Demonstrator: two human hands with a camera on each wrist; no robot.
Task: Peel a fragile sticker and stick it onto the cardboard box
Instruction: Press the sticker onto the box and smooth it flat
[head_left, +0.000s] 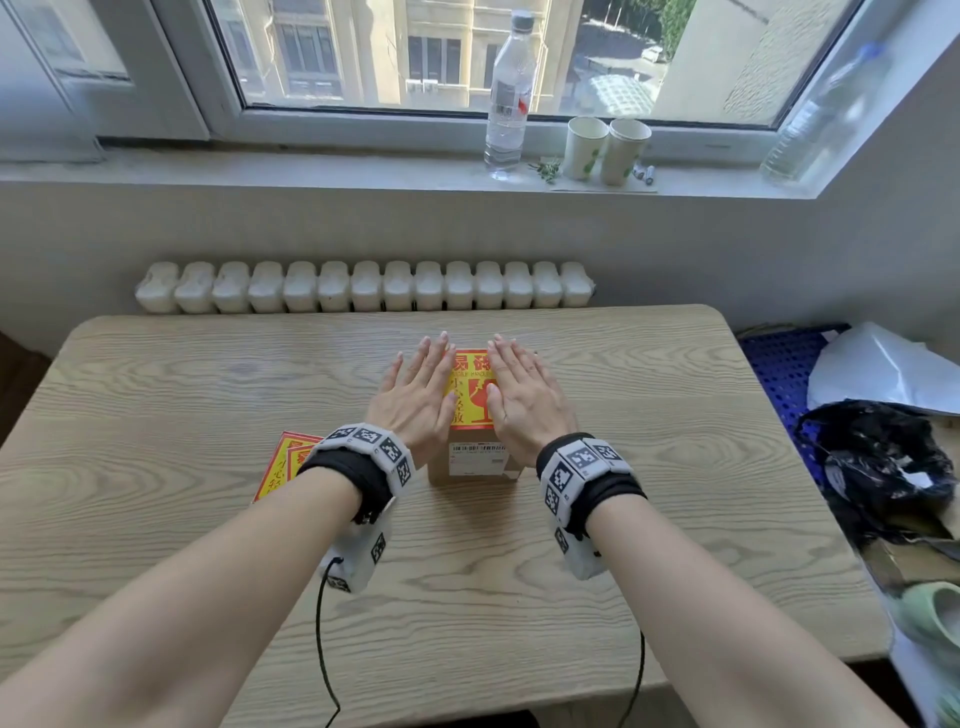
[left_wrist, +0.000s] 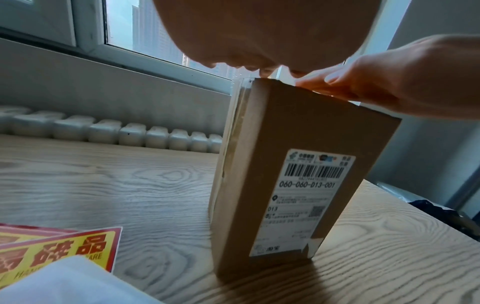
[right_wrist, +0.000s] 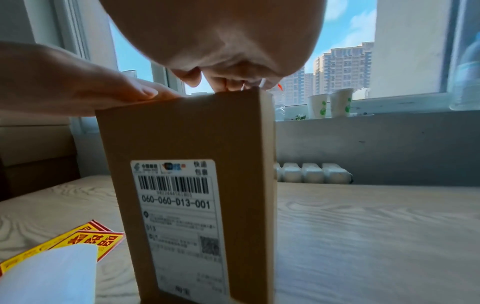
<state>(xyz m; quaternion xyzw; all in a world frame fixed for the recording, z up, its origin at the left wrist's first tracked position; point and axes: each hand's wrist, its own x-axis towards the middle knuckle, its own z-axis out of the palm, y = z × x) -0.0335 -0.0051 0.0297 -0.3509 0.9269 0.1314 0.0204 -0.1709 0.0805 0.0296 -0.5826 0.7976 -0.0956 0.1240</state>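
A brown cardboard box (head_left: 441, 470) with a white shipping label (head_left: 478, 457) on its near face stands at the table's middle. A yellow and red fragile sticker (head_left: 470, 395) lies on the box's top. My left hand (head_left: 421, 384) lies flat with straight fingers over the sticker's left side. My right hand (head_left: 519, 389) lies flat over its right side. The sticker's middle strip shows between them. In the wrist views the box (left_wrist: 285, 131) (right_wrist: 182, 133) rises under my palms, and the top face is hidden.
Spare fragile stickers (head_left: 283, 465) (left_wrist: 64, 253) (right_wrist: 78, 242) lie on the wooden table (head_left: 675, 415) left of the box. A water bottle (head_left: 509, 93) and two paper cups (head_left: 605, 148) stand on the windowsill. A radiator (head_left: 363, 286) runs behind the table. Bags (head_left: 878, 462) sit at the right.
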